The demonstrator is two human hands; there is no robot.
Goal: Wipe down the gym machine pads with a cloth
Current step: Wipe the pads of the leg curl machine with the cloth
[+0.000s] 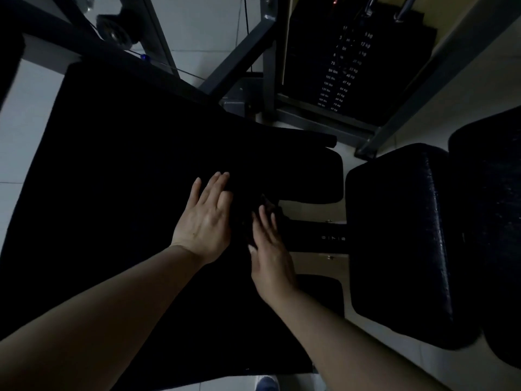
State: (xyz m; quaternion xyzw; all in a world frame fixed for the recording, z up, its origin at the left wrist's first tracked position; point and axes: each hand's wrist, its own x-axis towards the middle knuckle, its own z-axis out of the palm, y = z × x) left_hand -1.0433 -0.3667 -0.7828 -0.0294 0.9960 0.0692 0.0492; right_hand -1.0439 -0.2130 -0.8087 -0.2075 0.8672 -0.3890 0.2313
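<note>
A large black pad [127, 179] of the gym machine fills the left and middle of the head view. My left hand [205, 218] lies flat on it with straight fingers. Just to its right, my right hand [267, 249] rests with straight fingers on a dark cloth [255, 213] at the pad's right edge; the cloth is hard to tell from the pad in the dim light. A black seat pad [400, 244] stands to the right, with a second black pad [490, 221] beyond it.
A weight stack [346, 69] with printed numbers stands at the top right inside a grey steel frame [242, 52]. A numbered adjustment post [318, 235] joins the pads. A cable and pulley [115, 32] sit top left. Pale floor tiles surround the machine.
</note>
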